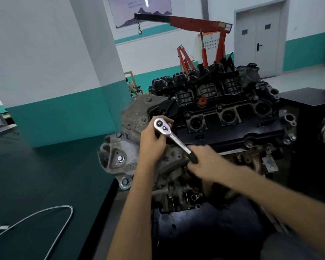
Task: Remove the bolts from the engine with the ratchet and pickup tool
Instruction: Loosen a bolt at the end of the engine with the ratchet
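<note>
At the engine (225, 119), the left hand (151, 142) curls round the ratchet (174, 136) head — the right hand (208, 164), blurred, grips its handle.

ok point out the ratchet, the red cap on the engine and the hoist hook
ratchet (174, 137), head camera, on the chrome shaft below its round head
red cap (202, 101), head camera, on the cap's top
hook (140, 31), head camera, on the hook's curve under the chain

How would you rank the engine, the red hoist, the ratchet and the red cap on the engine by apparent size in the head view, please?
1. engine
2. red hoist, though it stands farther back, so its true size is unsure
3. ratchet
4. red cap
</note>
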Demonstrator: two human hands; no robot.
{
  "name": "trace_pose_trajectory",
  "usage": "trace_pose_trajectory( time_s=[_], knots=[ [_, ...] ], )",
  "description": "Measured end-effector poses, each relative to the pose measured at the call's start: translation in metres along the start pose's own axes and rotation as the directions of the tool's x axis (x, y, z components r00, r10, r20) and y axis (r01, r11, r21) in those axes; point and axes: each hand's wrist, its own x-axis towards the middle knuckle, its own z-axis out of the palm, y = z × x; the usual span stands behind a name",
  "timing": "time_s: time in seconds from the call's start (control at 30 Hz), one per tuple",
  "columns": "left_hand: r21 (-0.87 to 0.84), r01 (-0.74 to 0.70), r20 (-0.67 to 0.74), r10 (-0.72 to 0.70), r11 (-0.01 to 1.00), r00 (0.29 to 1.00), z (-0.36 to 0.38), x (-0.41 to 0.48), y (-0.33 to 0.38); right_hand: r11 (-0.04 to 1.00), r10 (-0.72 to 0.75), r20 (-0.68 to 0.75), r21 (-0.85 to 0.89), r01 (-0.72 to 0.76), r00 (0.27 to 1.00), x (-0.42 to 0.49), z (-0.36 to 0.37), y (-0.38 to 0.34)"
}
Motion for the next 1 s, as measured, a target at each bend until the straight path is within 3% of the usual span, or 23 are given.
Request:
trace_pose_trajectory(
  time_s=[0.07, 0.13, 0.23, 0.3, 0.4, 0.47, 0.6, 0.7, 0.8, 0.87, 0.93, 1.0],
  knots=[
    [0.007, 0.008, 0.07, -0.008, 1.0, 0.998, -0.002, 0.001, 0.0, 0.965, -0.045, 0.055, -0.256, 0.058, 0.997, 0.016, -0.04, 0.013],
    [0.045, 0.034, 0.096, -0.038, 0.998, 0.995, -0.002, 0.002, -0.001, 0.863, -0.087, 0.076, -0.492, 0.113, 0.993, 0.034, -0.076, 0.017],
    [0.076, 0.083, 0.002, -0.083, 0.994, 0.997, 0.003, 0.0, -0.001, 0.778, -0.147, 0.027, -0.614, 0.132, 0.989, 0.042, -0.088, 0.012],
    [0.084, 0.122, -0.081, -0.116, 0.989, 0.99, 0.005, 0.0, -0.001, 0.858, -0.079, -0.04, -0.511, 0.047, 0.996, 0.026, -0.063, 0.009],
    [0.12, 0.113, -0.076, -0.105, 0.986, 0.992, 0.007, -0.001, 0.0, 0.995, 0.094, -0.054, -0.016, -0.095, 0.994, -0.007, -0.004, -0.006],
    [0.116, 0.117, -0.048, -0.112, 0.986, 0.993, 0.008, -0.001, -0.002, 0.958, 0.168, -0.103, 0.252, -0.138, 0.98, -0.016, 0.033, -0.023],
    [0.076, 0.118, -0.063, -0.113, 0.99, 0.992, 0.007, -0.003, -0.001, 0.905, 0.232, -0.135, 0.394, -0.162, 0.963, -0.012, 0.069, -0.041],
    [0.034, 0.041, -0.026, -0.04, 0.999, 0.999, 0.004, -0.003, 0.001, 0.966, 0.108, -0.095, 0.246, -0.082, 0.99, -0.01, 0.038, -0.023],
    [0.01, 0.012, 0.062, -0.013, 1.0, 0.998, -0.002, -0.001, 0.002, 0.998, -0.003, 0.028, -0.07, 0.005, 1.0, 0.002, -0.017, 0.001],
    [-0.002, 0.047, 0.111, -0.047, 0.999, 0.993, -0.004, 0.0, 0.002, 0.94, -0.051, 0.075, -0.332, 0.073, 0.996, 0.018, -0.056, 0.01],
    [0.037, 0.07, 0.11, -0.074, 0.997, 0.991, -0.003, -0.001, 0.002, 0.805, -0.122, 0.094, -0.573, 0.154, 0.988, 0.033, -0.083, 0.012],
    [0.062, 0.076, 0.057, -0.08, 0.995, 0.995, 0.0, -0.001, 0.001, 0.74, -0.163, 0.07, -0.651, 0.169, 0.984, 0.038, -0.09, 0.01]
  ],
)
